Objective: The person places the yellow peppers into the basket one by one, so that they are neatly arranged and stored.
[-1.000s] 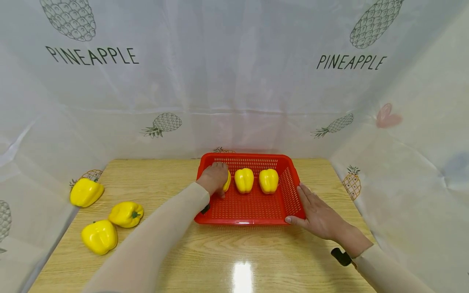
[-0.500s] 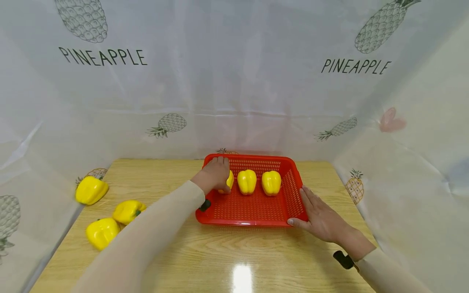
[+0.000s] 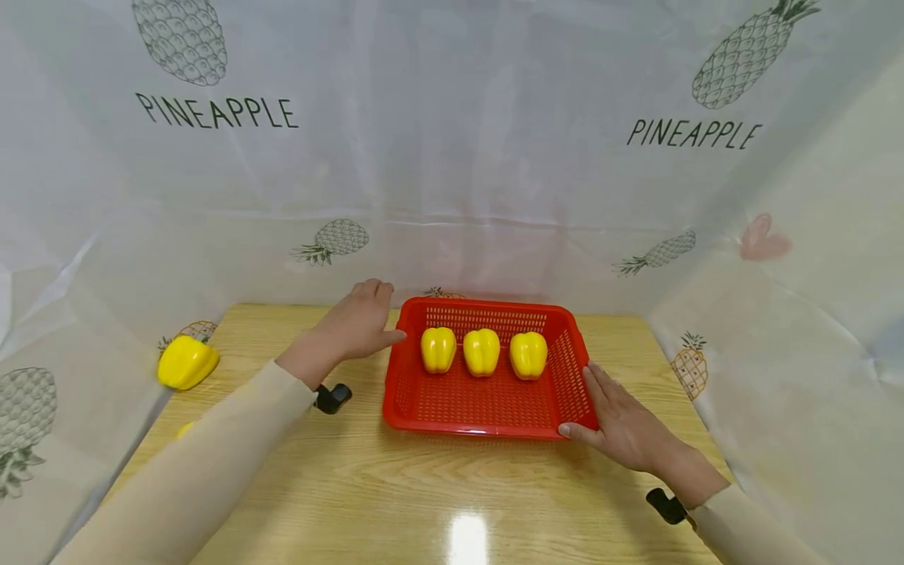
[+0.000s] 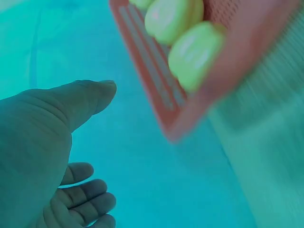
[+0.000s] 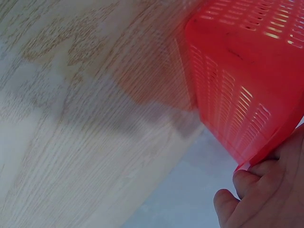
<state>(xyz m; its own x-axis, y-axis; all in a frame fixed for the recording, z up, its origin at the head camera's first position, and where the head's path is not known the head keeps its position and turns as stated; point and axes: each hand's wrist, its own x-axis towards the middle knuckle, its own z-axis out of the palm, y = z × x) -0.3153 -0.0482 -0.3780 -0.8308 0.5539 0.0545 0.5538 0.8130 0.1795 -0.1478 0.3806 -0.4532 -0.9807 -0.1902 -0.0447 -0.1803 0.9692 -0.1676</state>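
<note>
Three peppers (image 3: 482, 352) sit in a row inside the basket (image 3: 487, 430), and I can see the left hand (image 3: 351, 323) just left of it, empty, thumb spread from relaxed fingers, while the right hand (image 3: 625, 424) rests straight-fingered along its right side, thumb touching the rim.

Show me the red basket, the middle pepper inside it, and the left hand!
Basket (image 3: 476, 429): head view, on its front rim.
Middle pepper (image 3: 482, 352): head view, on its shiny side.
Left hand (image 3: 349, 326): head view, on its back.

"PINEAPPLE" (image 3: 216, 112) (printed twice) stands on the pale backdrop sheet (image 3: 480, 173).
</note>
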